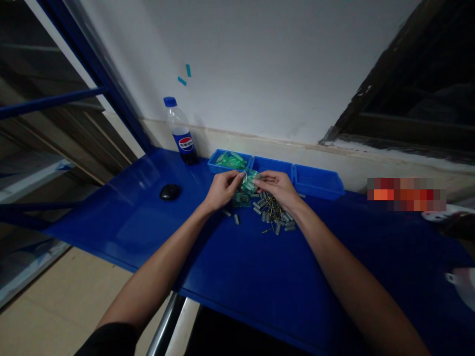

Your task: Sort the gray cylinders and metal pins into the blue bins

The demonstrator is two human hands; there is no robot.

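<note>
Between my two hands is a small clear greenish plastic bag [249, 181]. My left hand [224, 189] pinches its left side between thumb and fingers, and my right hand [276, 187] grips the right side. Just below lies another greenish bag [242, 200] with what look like small metal parts in it. A pile of grey metal cylinders [264, 216] and thin brass-coloured screws or pins [274, 210] spreads on the table under my right hand. One loose cylinder [236, 219] rests to the left of the pile.
Behind my hands stand three blue bins in a row; the left bin [213, 167] holds green plastic pieces or bags. A cola bottle [184, 143] and a black computer mouse [170, 192] are on the blue table [237, 267] to the left. A wall [260, 74] rises behind.
</note>
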